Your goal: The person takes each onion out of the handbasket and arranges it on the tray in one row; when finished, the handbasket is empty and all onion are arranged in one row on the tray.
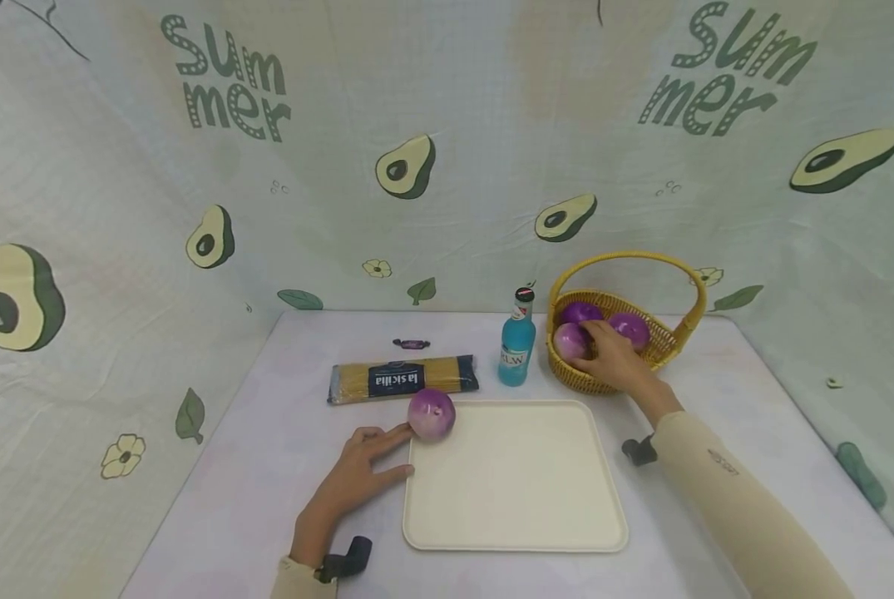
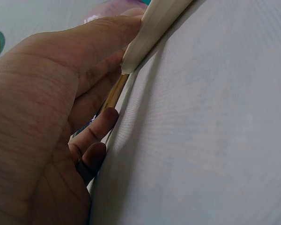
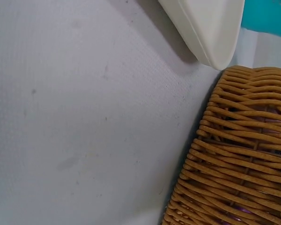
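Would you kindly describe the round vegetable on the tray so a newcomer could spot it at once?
Find the cream rectangular tray on the table. At its far left corner, beside the left hand, sits the round purple-and-white vegetable. Unlike its purple lookalikes, it is outside the wicker basket.

The place looks like a staged tabletop (image 1: 237,499) set-up; what kind of room holds it cannot be told. Creased fabric (image 1: 484,108) with "summer" lettering (image 1: 244,110) and printed avocados (image 1: 405,166) hangs across the top and down both sides of the head view. Below, a pasta packet (image 1: 397,378), a bottle (image 1: 517,341) and a wicker basket (image 1: 581,381) around the center lend a kitchen feel.
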